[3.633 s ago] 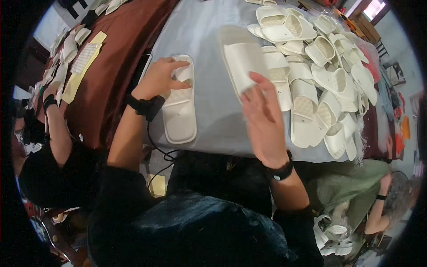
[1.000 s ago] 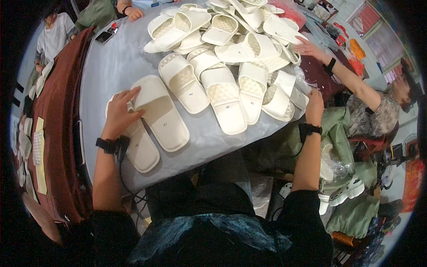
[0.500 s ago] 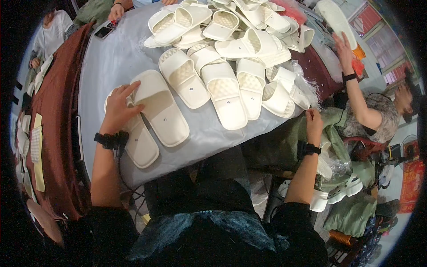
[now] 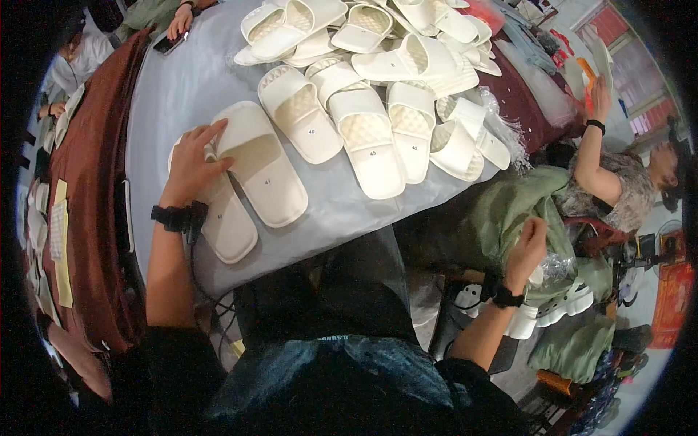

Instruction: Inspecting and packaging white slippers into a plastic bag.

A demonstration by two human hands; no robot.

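My left hand (image 4: 195, 163) lies across the leftmost cream slide slipper (image 4: 231, 231), covering much of its strap. Its fingers are spread, and the thumb and index finger touch the neighbouring slipper (image 4: 280, 190). Both slippers sit side by side on the grey-covered table, soles down. Off the table's right edge, my right hand (image 4: 529, 251) hangs with its fingers curled together. Whatever it may hold is hidden. Close to it are clear crumpled plastic (image 4: 558, 267) and green cloth (image 4: 483, 221). A slide slipper (image 4: 372, 156) lies mid-table beside several others.
A heap of cream slippers (image 4: 414, 54) covers the table's far side. At right a co-worker's raised hand (image 4: 598, 100) holds a pale flat thing beside something orange. Another person's hand (image 4: 179, 23) touches a phone (image 4: 169, 45). White clogs (image 4: 567, 309) stand low at right.
My right hand has moved away from the table edge, down and to the right. The left hand stays on the slippers. The co-worker's raised hand has moved right and lower with the pale thing.
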